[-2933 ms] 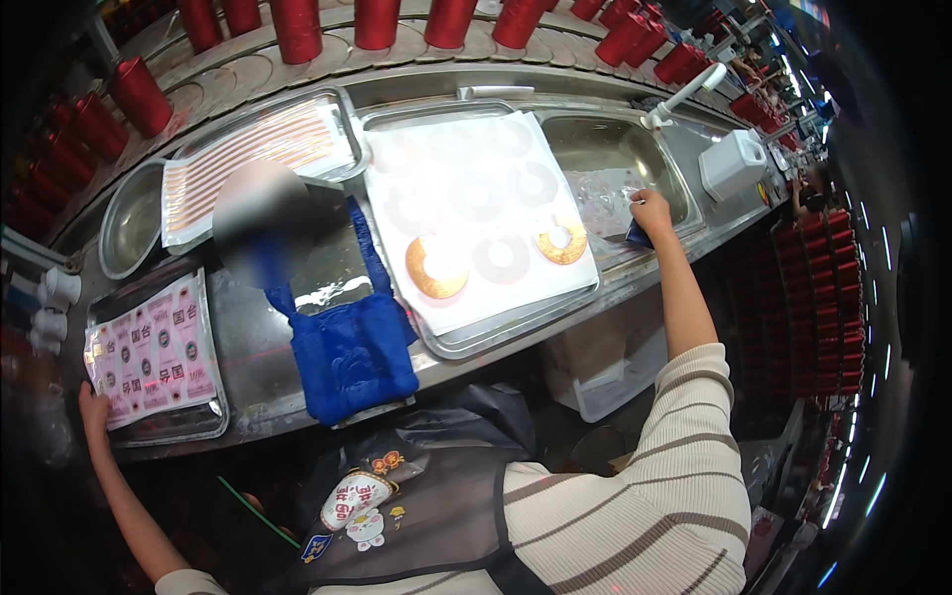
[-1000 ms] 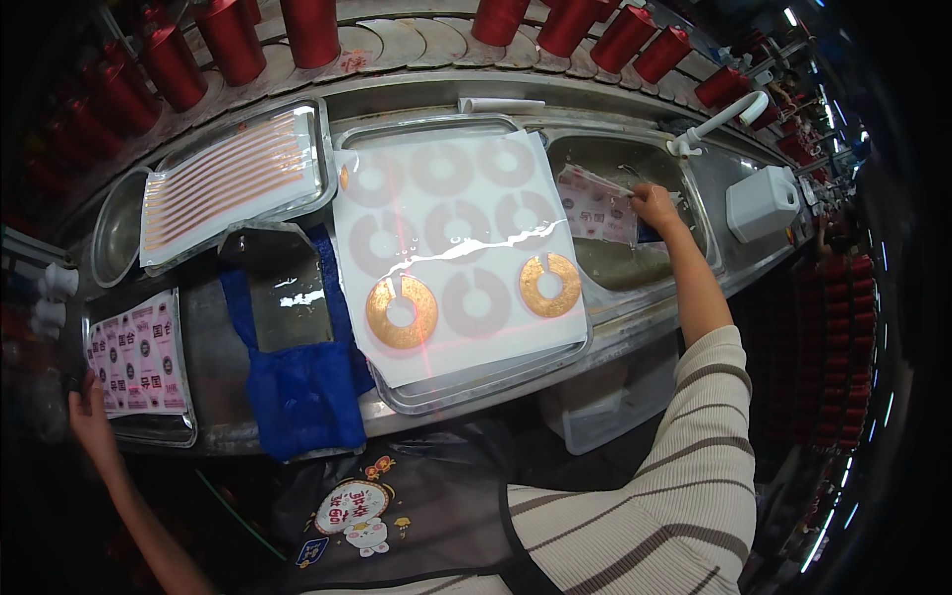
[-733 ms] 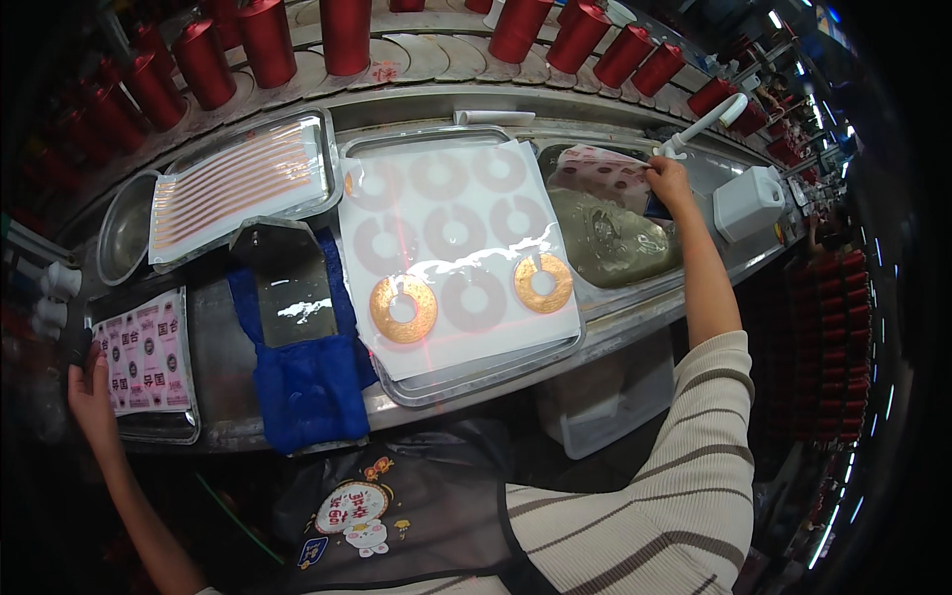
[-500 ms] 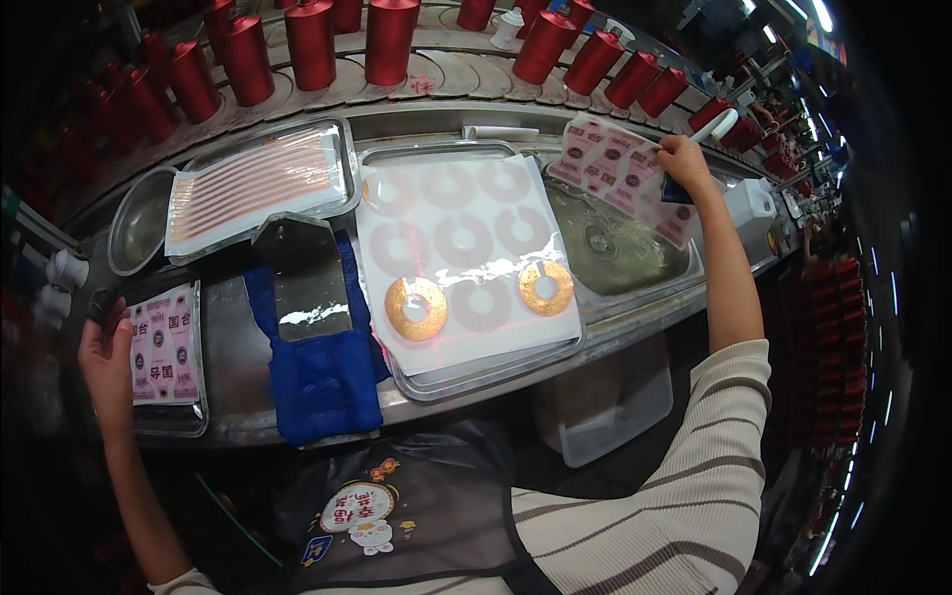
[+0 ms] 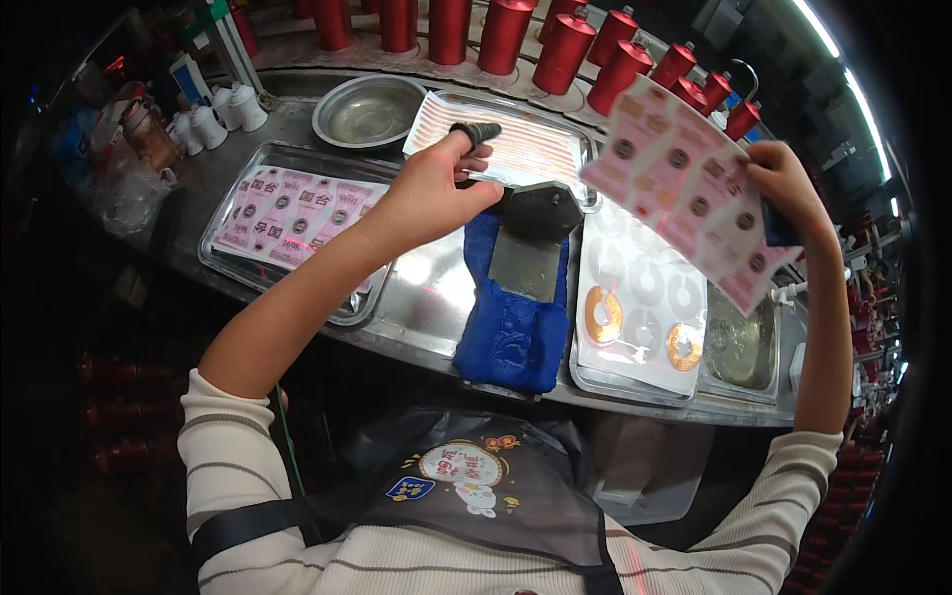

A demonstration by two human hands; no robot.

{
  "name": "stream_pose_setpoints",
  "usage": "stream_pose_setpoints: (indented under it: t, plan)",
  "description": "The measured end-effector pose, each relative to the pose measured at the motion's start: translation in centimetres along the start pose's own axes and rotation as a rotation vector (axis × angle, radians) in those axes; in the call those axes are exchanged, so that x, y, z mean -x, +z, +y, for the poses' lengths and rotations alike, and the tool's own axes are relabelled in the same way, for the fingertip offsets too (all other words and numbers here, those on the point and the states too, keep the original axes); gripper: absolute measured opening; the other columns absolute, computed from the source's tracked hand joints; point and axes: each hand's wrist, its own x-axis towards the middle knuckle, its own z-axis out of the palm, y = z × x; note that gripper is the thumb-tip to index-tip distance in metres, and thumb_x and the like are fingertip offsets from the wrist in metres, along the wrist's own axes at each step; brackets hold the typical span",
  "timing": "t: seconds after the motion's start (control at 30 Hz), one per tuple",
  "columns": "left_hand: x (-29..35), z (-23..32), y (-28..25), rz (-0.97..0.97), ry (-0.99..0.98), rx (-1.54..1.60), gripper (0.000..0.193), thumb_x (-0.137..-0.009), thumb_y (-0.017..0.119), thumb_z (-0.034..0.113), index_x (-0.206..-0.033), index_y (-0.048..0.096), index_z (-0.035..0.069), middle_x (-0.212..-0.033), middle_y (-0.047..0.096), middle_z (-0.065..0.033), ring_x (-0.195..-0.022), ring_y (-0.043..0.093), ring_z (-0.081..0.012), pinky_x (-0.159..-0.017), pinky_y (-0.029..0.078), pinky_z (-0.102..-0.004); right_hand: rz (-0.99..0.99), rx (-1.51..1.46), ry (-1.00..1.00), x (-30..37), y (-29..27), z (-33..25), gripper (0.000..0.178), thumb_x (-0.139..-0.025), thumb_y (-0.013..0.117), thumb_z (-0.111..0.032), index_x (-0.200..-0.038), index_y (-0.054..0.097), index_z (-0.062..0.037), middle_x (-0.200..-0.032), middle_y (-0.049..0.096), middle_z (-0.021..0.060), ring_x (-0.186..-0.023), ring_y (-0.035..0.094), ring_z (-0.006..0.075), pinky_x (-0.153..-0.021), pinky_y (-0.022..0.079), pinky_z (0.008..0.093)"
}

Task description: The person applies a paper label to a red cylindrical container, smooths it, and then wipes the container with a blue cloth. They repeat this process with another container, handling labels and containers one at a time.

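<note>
My right hand (image 5: 793,193) pinches the upper right edge of a thin label sheet (image 5: 684,183) printed with pink labels. That sheet hangs tilted in the air, in front of part of the tray with ring-shaped stickers. Something dark blue (image 5: 779,226) shows by the right palm; its kind is unclear. My left hand (image 5: 436,193) holds nothing visible, its thumb and fingers apart, with a black cover (image 5: 476,132) on one finger. It hovers between a tray of pink label sheets (image 5: 288,213) and a metal stand (image 5: 531,238) wrapped in blue cloth (image 5: 514,342).
Gold ring stickers (image 5: 603,314) lie on a white sheet in a tray. Beyond my left hand are a sheet of coppery strips (image 5: 540,149) and a metal bowl (image 5: 369,111). Red bottles (image 5: 565,55) line the conveyor behind. A water basin (image 5: 742,347) sits at right.
The view has swung left. My right hand has lifted the label sheet from over the basin toward the ring-sticker tray. My left hand has moved right from the label tray's left edge.
</note>
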Motion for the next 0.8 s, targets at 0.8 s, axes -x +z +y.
stream_pose_setpoints:
  t: [0.8]
  plan:
    - [11.5, -14.7, -25.2, 0.388, -0.513, 0.005, 0.031, -0.073, 0.063, 0.004, -0.103, 0.063, -0.004, -0.092, 0.068, -0.008, -0.075, 0.064, -0.0155, -0.07, 0.051, -0.029, -0.144, -0.258, -0.305, -15.4, 33.6, -29.7, 0.042, -0.071, 0.07, -0.02, -0.111, 0.073, -0.0053, -0.1, 0.072, 0.0197, -0.095, 0.069, 0.0319, -0.086, 0.053, 0.0369]
